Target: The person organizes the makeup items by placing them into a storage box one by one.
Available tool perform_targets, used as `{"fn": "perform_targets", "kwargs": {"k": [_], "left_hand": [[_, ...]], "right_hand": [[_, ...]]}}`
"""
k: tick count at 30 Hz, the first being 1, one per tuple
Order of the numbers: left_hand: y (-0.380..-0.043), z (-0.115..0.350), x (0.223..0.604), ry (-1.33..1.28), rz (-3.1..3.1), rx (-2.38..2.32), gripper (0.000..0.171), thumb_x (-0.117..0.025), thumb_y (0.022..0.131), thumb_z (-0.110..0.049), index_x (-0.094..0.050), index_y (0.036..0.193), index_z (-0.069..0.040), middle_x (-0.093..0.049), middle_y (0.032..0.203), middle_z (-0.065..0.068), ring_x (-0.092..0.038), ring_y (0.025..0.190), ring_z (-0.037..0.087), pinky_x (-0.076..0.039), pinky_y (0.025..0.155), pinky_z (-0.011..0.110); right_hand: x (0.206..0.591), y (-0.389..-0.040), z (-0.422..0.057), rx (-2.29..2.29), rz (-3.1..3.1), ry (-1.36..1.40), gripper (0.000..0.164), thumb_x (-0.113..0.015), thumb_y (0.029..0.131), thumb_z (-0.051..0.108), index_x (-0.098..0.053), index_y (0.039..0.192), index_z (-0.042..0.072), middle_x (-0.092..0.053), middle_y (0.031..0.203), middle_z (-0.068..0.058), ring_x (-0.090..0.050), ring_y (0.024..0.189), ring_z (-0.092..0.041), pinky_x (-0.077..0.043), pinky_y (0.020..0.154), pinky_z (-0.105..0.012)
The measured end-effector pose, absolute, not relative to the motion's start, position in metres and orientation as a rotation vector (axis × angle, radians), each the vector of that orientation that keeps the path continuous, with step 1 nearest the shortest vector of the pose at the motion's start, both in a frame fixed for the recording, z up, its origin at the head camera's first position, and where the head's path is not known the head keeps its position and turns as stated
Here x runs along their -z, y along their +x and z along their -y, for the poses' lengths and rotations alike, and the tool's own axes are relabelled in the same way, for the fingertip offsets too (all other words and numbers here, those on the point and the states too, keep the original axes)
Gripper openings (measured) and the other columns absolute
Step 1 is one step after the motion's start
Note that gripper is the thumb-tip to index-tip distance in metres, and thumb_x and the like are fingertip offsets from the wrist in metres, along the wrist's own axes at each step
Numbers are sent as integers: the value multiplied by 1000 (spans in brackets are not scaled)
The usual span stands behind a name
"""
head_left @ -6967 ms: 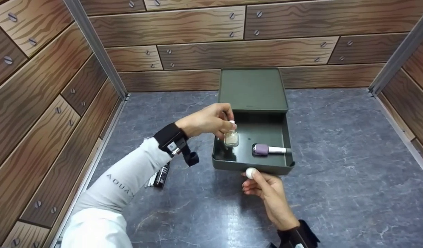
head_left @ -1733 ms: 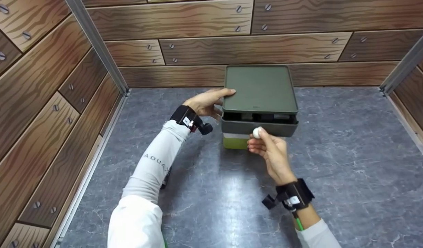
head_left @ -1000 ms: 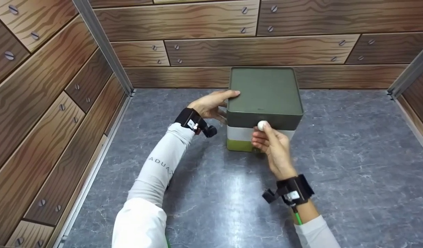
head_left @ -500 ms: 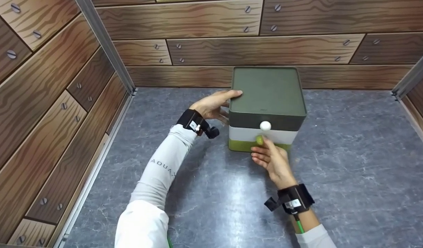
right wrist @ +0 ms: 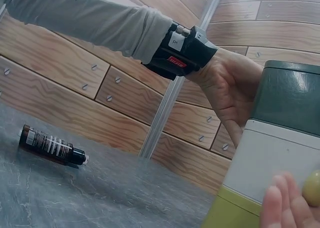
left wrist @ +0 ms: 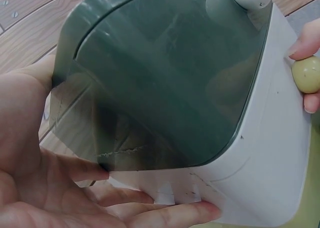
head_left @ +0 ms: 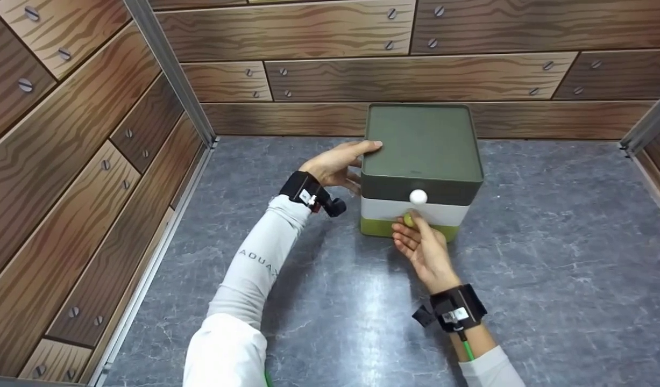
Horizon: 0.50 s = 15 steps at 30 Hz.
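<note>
A small three-drawer box (head_left: 421, 140) stands on the grey surface, with all its drawers closed. The top drawer is dark green with a white knob (head_left: 418, 196), the middle drawer (head_left: 442, 213) is white, and the bottom one is olive green. My left hand (head_left: 335, 164) lies flat against the box's left side, thumb on the top edge; the left wrist view shows its palm and straight fingers (left wrist: 150, 215) on the wall. My right hand (head_left: 410, 228) pinches the middle drawer's yellow-green knob (head_left: 409, 219), which also shows in the left wrist view as a small ball (left wrist: 306, 73).
A small dark bottle (right wrist: 50, 145) lies on the grey surface to the left, near the wood-patterned wall (head_left: 66, 161). Similar walls close off the back and right. Bare grey surface (head_left: 550, 242) lies to the right of the box and in front of it.
The top drawer, open with bottles inside 7 s ago, has been pushed closed. My right hand dropped from the white knob to the yellow-green one. My left hand moved to the box's side.
</note>
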<state>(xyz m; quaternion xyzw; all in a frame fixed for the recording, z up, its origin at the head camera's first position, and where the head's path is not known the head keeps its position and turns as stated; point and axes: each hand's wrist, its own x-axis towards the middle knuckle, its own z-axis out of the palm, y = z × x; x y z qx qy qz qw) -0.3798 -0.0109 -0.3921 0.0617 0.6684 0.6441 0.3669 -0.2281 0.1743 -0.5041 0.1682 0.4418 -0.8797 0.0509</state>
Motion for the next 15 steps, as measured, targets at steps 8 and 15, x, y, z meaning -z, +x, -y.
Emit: {"fn": "perform_targets", "kwargs": {"k": [8,15], "left_hand": [[-380,11,393,145,-1707,-1663,54,-64,90,-52,-49,132,-21,-52,135,17,-54,119,53,-55,85,62],[-379,11,392,146,-1700,-1670,53,-64,90,-51,-50,132,-22,-51,136,18,-53,120,54,-54,88,64]], "right_hand": [[505,-222,-175,2660,-1395,512,30,-60,98,32,-72,89,7,-73,71,-2,-68,62,-10,-58,61,-20],[505,-209,-173,2646,-1422,511,29,-59,99,31,-72,89,7,-70,66,0,-65,58,-10,-55,57,-19]]}}
